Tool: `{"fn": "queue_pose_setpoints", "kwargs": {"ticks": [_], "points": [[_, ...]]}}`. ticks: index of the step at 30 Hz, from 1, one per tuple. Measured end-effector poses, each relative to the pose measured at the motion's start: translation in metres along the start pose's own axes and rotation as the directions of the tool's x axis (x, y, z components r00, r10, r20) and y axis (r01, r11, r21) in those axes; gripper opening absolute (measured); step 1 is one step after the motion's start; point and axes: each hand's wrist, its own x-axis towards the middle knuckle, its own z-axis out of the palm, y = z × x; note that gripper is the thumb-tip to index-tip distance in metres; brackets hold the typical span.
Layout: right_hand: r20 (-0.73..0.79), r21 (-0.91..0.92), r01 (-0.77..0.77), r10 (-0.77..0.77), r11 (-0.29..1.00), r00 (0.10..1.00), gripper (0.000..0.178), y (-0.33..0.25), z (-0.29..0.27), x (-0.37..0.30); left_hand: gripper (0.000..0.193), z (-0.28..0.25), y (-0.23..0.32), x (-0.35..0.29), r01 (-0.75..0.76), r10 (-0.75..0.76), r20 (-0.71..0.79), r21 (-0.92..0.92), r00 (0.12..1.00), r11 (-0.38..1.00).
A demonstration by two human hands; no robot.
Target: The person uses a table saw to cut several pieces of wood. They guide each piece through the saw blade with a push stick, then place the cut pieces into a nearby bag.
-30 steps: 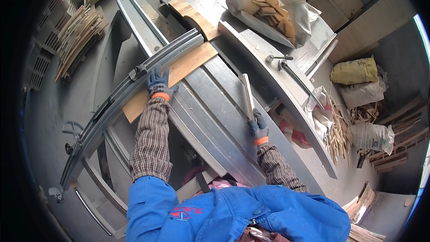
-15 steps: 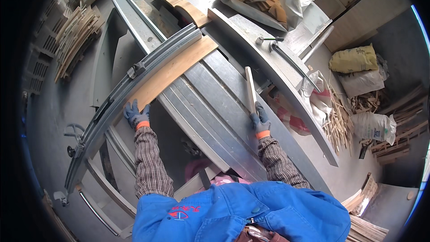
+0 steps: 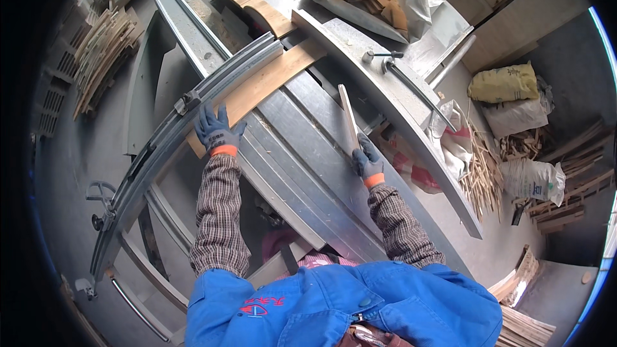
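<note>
Plank [image 3: 277, 78] slid farther across the counter [image 3: 308, 130] | left grip [image 3: 218, 131] spread flat toward its near end | right grip [image 3: 367, 159] clamped on pale stick [image 3: 347, 113] | red lettering [image 3: 265, 305] on blue jacket [image 3: 321, 302]

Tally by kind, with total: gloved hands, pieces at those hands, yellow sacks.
Gloved hands: 2 (left hand, right hand)
Pieces at the hands: 2 (flat board at the left, pale strip at the right)
Yellow sacks: 1 (yellow sack off to the right)
Total: 5
</note>
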Motion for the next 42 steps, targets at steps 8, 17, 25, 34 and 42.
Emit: {"fn": "queue_pose_setpoints", "kwargs": {"ticks": [8,17,25,34,42], "points": [[0.193,-0.025,-0.297,0.296,0.955,0.936,0.056,-0.089,0.069,0.105,0.085,-0.006,0.036,0.091,-0.222,0.210,0.184,0.046,0.960,0.974],[0.160,0.038,-0.326,0.316,0.945,0.935,0.054,-0.070,0.082,0.137,0.074,0.003,0.036,0.106,-0.219,0.221,0.091,-0.032,0.971,0.975],[0.146,0.014,-0.327,0.322,0.945,0.935,0.054,-0.074,0.084,0.120,0.072,-0.006,0.028,0.093,-0.207,0.209,0.146,-0.031,0.967,0.978],[0.114,-0.032,-0.167,0.170,0.985,0.979,0.055,-0.057,0.128,0.153,0.075,0.009,0.012,0.138,-0.199,0.198,0.099,-0.002,0.975,0.980],[0.157,0.089,-0.212,0.197,0.973,0.968,0.053,-0.055,0.133,0.157,0.076,0.009,0.007,0.156,-0.174,0.173,0.073,-0.004,0.982,0.985]]}}
